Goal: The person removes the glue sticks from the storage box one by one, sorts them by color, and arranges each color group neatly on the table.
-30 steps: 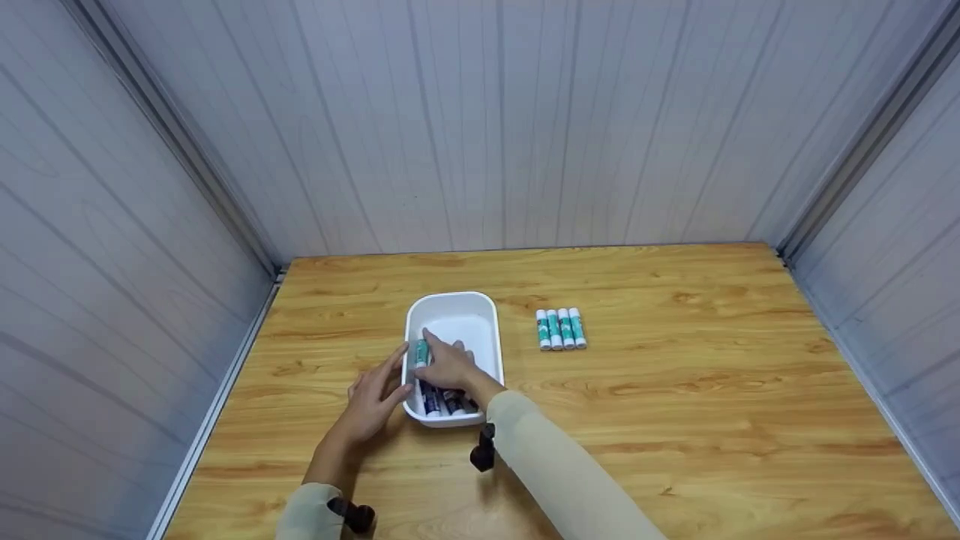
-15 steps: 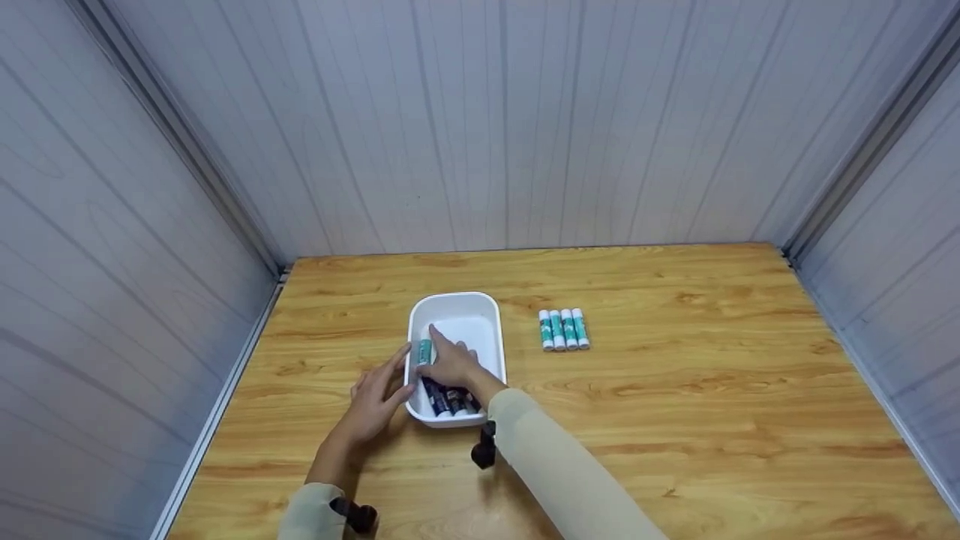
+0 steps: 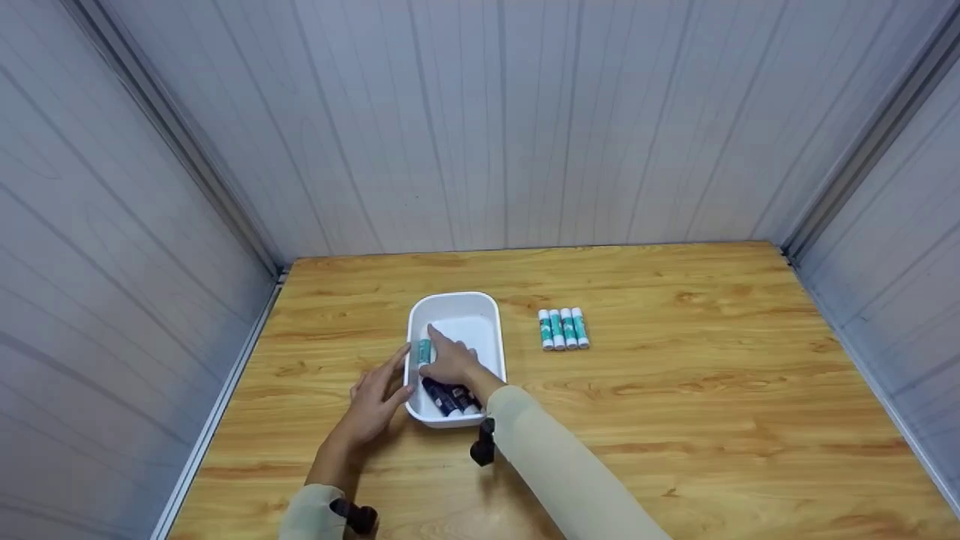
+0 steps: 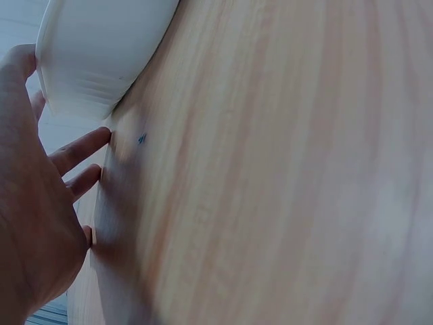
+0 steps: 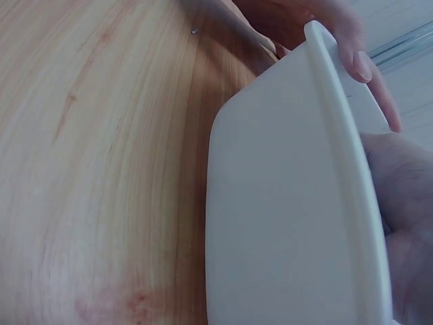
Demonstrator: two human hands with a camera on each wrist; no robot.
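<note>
A white tray (image 3: pixel 455 297) stands on the wooden table (image 3: pixel 675 405), left of centre. My right hand (image 3: pixel 450 361) reaches into it and holds a teal and white glue stick (image 3: pixel 424 351) against the tray's left wall, index finger stretched forward. Several dark sticks (image 3: pixel 450 397) lie at the tray's near end, partly under that hand. My left hand (image 3: pixel 373 401) rests with straight fingers against the tray's outer left side. In the left wrist view the left hand (image 4: pixel 34 203) sits beside the tray (image 4: pixel 101 47). The right wrist view shows only the tray's outer wall (image 5: pixel 284 203).
Several teal and white glue sticks (image 3: pixel 563 328) lie side by side on the table just right of the tray. Grey panel walls close in the table on the left, back and right.
Both hands stay nearly where they were. The dark sticks at the tray's near end have shifted slightly and lie more slanted.
</note>
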